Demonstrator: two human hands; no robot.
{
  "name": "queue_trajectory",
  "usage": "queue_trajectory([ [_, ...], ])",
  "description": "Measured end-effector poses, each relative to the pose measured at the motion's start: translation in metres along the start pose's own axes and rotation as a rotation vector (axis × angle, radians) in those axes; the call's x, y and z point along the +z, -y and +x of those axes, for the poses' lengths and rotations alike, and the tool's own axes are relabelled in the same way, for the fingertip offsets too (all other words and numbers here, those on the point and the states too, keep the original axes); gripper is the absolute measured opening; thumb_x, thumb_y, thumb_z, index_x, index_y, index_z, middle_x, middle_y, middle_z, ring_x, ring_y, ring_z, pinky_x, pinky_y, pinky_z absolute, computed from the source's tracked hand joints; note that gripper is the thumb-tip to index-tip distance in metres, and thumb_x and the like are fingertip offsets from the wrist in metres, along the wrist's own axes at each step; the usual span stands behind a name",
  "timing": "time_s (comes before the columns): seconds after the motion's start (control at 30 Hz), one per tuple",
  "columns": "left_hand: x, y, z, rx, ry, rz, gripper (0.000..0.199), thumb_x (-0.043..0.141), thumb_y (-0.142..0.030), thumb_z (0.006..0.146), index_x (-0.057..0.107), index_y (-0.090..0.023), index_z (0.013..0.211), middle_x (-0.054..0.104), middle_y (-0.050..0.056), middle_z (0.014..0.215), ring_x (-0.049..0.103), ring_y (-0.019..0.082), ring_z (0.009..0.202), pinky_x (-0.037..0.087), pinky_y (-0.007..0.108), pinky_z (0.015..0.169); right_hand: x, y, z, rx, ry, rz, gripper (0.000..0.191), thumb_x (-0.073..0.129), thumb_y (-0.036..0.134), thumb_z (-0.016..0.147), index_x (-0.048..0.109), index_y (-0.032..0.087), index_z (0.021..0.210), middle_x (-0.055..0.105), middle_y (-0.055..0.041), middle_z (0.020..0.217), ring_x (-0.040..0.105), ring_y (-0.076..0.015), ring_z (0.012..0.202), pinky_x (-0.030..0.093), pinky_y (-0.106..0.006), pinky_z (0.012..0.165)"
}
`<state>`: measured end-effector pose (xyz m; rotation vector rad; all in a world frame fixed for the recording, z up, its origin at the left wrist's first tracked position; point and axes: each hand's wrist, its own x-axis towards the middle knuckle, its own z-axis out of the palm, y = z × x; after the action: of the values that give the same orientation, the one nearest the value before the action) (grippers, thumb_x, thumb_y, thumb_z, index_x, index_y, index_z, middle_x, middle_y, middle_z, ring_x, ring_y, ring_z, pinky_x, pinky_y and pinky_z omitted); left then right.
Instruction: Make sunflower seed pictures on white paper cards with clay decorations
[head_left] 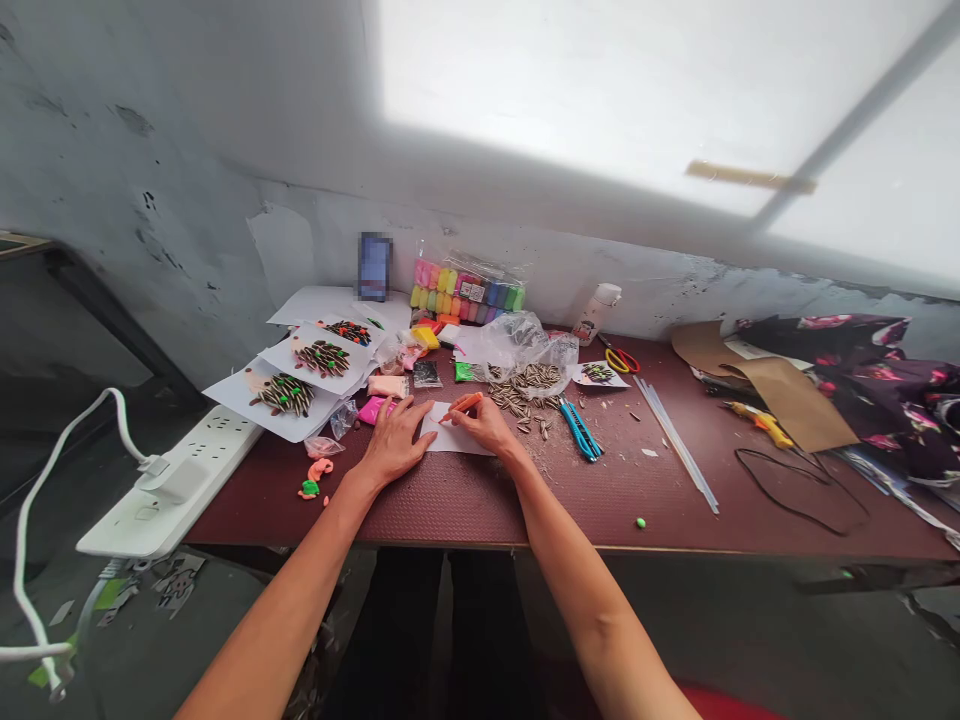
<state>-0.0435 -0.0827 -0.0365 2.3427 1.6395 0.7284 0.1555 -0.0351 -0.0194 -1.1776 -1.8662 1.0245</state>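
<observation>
A small white sheet of paper (459, 438) lies on the table in front of me. My left hand (395, 438) rests flat with fingers spread at the sheet's left edge. In my right hand (484, 422) is an orange pen (463, 403), its tip down near the paper. Close beyond the left fingers lie a pink clay packet (374, 410) and a pale peach packet (388, 386). A heap of striped sunflower seeds (525, 385) spreads to the right of the pen, partly under a clear plastic bag (517, 340).
Seed-covered paper sheets (307, 360) overlap at left, above a white power strip (225, 440). A teal cutting tool (580, 430), scissors (621, 358), clear glue sticks (675, 440) and a yellow glue gun (763, 424) with a cord lie right. A phone (374, 268) and bottle (598, 312) stand behind.
</observation>
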Motion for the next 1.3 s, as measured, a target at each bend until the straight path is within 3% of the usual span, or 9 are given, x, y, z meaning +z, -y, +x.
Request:
queue_trajectory([
  [0.67, 0.000, -0.001, 0.000, 0.005, -0.004, 0.003, 0.051, 0.053, -0.035, 0.090, 0.058, -0.020, 0.138, 0.062, 0.011, 0.142, 0.047, 0.033, 0.140, 0.020, 0.059, 0.123, -0.001, -0.002, -0.003, -0.012, -0.022, 0.012, 0.014, 0.063, 0.021, 0.081, 0.075, 0.016, 0.077, 0.074, -0.0048, 0.083, 0.064, -0.0148, 0.073, 0.045, -0.024, 0.066],
  [1.3, 0.000, 0.000, 0.000, 0.003, -0.013, 0.011, 0.051, 0.052, -0.035, 0.089, 0.058, -0.023, 0.138, 0.064, 0.011, 0.140, 0.048, 0.033, 0.140, 0.019, 0.059, 0.123, -0.017, -0.002, -0.008, 0.021, -0.062, -0.008, 0.017, 0.061, 0.021, 0.080, 0.077, 0.017, 0.076, 0.074, -0.0041, 0.082, 0.059, -0.0139, 0.071, 0.042, -0.024, 0.065],
])
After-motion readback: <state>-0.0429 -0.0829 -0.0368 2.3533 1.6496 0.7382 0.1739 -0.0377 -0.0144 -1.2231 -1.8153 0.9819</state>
